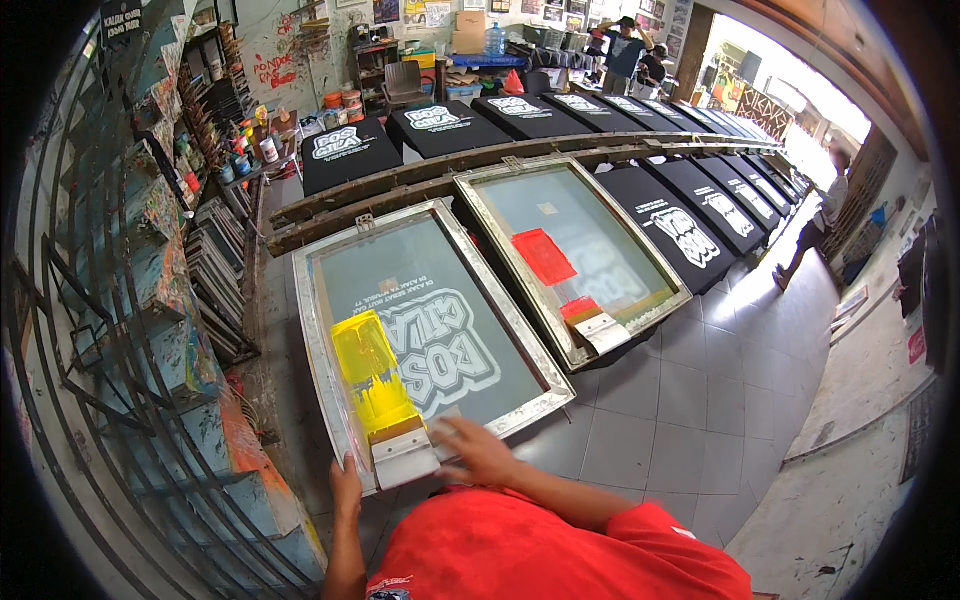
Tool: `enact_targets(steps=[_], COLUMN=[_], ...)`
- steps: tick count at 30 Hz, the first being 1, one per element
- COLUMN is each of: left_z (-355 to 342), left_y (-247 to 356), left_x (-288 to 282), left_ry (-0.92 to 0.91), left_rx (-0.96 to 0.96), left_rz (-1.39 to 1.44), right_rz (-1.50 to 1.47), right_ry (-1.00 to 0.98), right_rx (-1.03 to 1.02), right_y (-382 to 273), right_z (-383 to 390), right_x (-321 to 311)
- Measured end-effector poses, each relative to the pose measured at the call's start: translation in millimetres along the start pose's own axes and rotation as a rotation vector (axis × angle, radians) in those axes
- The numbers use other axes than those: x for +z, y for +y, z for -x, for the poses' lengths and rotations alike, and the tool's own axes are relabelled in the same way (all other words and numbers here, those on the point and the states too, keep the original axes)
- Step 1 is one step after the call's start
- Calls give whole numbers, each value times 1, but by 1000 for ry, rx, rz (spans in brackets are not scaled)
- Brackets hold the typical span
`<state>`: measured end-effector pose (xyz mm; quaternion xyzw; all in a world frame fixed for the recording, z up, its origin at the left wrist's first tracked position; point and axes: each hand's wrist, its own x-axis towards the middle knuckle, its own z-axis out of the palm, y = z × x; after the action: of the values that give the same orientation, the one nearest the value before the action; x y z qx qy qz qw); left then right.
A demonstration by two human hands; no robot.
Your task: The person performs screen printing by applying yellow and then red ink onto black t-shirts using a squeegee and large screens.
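Note:
Right in front of me lies a silk-screen printing frame (520, 408) with a pale metal border, over a dark shirt whose white lettering shows through the mesh. A band of yellow ink (368, 368) runs along its left side. At the near end of the ink rests a squeegee (406, 456) with a pale handle. My left hand (346, 486) grips the frame's near left corner. Just right of the squeegee is my right hand (478, 452), slightly blurred, its fingers apart and holding nothing.
A second screen frame (668, 292) with red ink (545, 257) and its own squeegee (602, 333) lies to the right. Black printed shirts (352, 162) line two long rows beyond. Blue-grey steps with a railing rise at left. Two people stand at the back; another person (822, 205) is at right.

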<state>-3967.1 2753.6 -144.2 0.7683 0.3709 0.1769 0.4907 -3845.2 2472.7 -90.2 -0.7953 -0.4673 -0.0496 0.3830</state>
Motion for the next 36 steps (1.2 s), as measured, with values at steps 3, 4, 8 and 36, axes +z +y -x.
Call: enact_targets(steps=[3,4,8,36], left_z=[3,6,0,-1], left_y=[8,13,0,-4], left_x=[3,2,-2,2], left_ry=[5,-1,-7,40], left_rx=[-2,-14,-36,-28], left_rz=[0,-1,62,34], right_rz=[100,220,200,-585], right_ry=[344,475,674,702], right_rx=[352,414,727,891], right_y=[47,64,106,181], right_z=[36,50,95,86], right_x=[-30,-42,-66,-35])
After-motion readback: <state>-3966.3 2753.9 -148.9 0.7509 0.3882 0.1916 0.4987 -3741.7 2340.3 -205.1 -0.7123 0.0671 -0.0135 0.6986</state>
